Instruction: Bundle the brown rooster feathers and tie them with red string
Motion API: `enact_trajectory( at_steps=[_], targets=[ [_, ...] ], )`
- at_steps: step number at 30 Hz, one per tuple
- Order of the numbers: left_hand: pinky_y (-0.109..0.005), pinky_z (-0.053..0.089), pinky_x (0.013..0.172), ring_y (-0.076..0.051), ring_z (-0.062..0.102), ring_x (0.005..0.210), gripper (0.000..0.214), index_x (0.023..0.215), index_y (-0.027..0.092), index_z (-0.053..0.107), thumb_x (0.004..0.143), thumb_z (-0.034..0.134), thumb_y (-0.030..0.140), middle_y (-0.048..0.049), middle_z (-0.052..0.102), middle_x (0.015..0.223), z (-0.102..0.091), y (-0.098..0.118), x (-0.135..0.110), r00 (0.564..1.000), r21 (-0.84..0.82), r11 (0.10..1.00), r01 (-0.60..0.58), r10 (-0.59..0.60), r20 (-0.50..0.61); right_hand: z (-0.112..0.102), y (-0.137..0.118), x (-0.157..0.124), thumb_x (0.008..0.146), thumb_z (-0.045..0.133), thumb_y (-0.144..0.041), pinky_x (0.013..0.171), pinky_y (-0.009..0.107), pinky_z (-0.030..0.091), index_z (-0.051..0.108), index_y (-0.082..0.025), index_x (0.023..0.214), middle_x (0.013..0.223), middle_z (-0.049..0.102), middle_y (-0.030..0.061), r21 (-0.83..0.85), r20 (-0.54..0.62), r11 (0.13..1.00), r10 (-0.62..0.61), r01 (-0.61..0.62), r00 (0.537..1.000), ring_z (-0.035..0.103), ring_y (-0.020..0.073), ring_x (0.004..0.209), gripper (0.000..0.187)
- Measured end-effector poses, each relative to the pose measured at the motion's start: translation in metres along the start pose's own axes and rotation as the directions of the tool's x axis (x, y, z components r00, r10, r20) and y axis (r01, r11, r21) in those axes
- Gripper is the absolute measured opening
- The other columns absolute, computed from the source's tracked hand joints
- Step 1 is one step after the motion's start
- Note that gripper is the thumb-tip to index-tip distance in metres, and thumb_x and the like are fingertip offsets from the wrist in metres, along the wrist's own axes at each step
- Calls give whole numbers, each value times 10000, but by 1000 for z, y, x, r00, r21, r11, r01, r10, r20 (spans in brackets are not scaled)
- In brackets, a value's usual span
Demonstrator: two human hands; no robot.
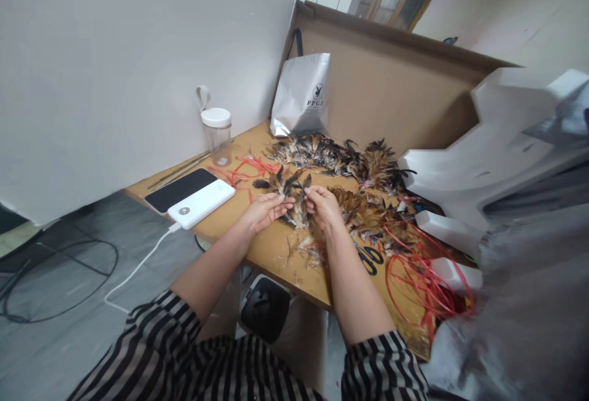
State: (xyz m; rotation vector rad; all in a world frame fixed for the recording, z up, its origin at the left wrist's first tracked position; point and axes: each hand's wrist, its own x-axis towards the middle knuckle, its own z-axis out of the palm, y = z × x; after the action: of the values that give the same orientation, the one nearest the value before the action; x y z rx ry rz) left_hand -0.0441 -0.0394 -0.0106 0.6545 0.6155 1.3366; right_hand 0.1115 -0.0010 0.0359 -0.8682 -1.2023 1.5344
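Observation:
Over the wooden table (271, 244) my left hand (268, 210) is closed, pinching a small bunch of brown and black feathers (285, 181). Close beside it, my right hand (322, 205) pinches at a dark feather (307, 181) between thumb and finger. Under and between my hands lie more loose feathers (299, 212). To the right of my right wrist is a spread of brown feathers (363, 211), and black-handled scissors (369, 260) lie nearby, their blades partly hidden. A long pile of feathers (317, 152) stretches behind my hands.
Red plastic strips (237, 171) lie left of the feathers; a red strip tangle (427, 284) sits at the right edge. A phone (179, 187), a white power bank (201, 203) with cable and a lidded cup (217, 134) stand left. Behind are a silver bag (301, 94) and cardboard (381, 88); white foam (488, 137) rises right.

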Motion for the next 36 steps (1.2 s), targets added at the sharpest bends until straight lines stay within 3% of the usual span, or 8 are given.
enact_trajectory(
  at_steps=[6, 12, 20, 24, 27, 33, 36],
  targets=[
    [-177, 497, 606, -125, 644, 728, 81, 813, 77, 599, 749, 591, 126, -139, 671, 901, 3, 2, -4, 997, -10, 999, 52, -52, 56, 10, 13, 1, 572, 686, -380, 362, 178, 174, 509, -180, 668, 431, 381, -85, -44, -55, 997, -71, 68, 996, 289, 39, 364, 284],
    [-161, 491, 589, -99, 625, 670, 104, 825, 66, 631, 741, 596, 116, -114, 672, 822, 2, 0, -3, 994, -13, 999, 43, -41, 99, 19, 19, -2, 583, 680, -390, 360, 175, 166, 516, -181, 668, 417, 376, -86, -41, -40, 998, -56, 55, 998, 272, 37, 359, 279],
    [-119, 474, 561, -45, 580, 576, 59, 761, 79, 631, 745, 574, 75, -53, 647, 712, 1, 4, -3, 997, -109, 993, 51, -43, 69, 11, 11, -4, 574, 710, -351, 370, 169, 171, 584, -178, 829, 560, 493, -52, 31, 187, 996, 75, -82, 980, 311, 27, 395, 333],
    [-122, 472, 541, -54, 583, 575, 66, 773, 77, 628, 747, 567, 73, -53, 641, 691, 0, 4, -4, 988, -111, 989, 93, -78, 132, 11, 13, -6, 590, 707, -322, 379, 165, 182, 568, -164, 740, 538, 509, -47, -9, 286, 995, 96, -97, 953, 314, 23, 393, 258],
    [-124, 473, 524, -61, 590, 571, 82, 788, 77, 629, 755, 554, 73, -58, 646, 686, 1, 4, -4, 989, -108, 990, 96, -82, 122, 13, 15, -6, 591, 711, -317, 375, 165, 174, 526, -160, 654, 507, 507, -48, -13, 247, 998, 60, -58, 967, 308, 22, 378, 250],
    [-133, 481, 529, -69, 606, 578, 53, 763, 80, 629, 743, 582, 93, -63, 670, 707, 0, 3, 1, 998, -77, 996, -50, 46, -42, 12, 11, -4, 574, 724, -336, 368, 176, 160, 456, -171, 573, 400, 375, -90, -43, 150, 999, 3, 3, 989, 261, 25, 349, 314],
    [-134, 472, 522, -68, 602, 569, 71, 759, 77, 636, 725, 618, 137, -71, 674, 714, -1, 1, 2, 998, -1, 998, -56, 56, -40, 12, 11, -4, 570, 722, -348, 369, 184, 160, 462, -169, 569, 408, 387, -88, -95, 101, 995, -20, 30, 995, 259, 27, 351, 315]
  ],
)
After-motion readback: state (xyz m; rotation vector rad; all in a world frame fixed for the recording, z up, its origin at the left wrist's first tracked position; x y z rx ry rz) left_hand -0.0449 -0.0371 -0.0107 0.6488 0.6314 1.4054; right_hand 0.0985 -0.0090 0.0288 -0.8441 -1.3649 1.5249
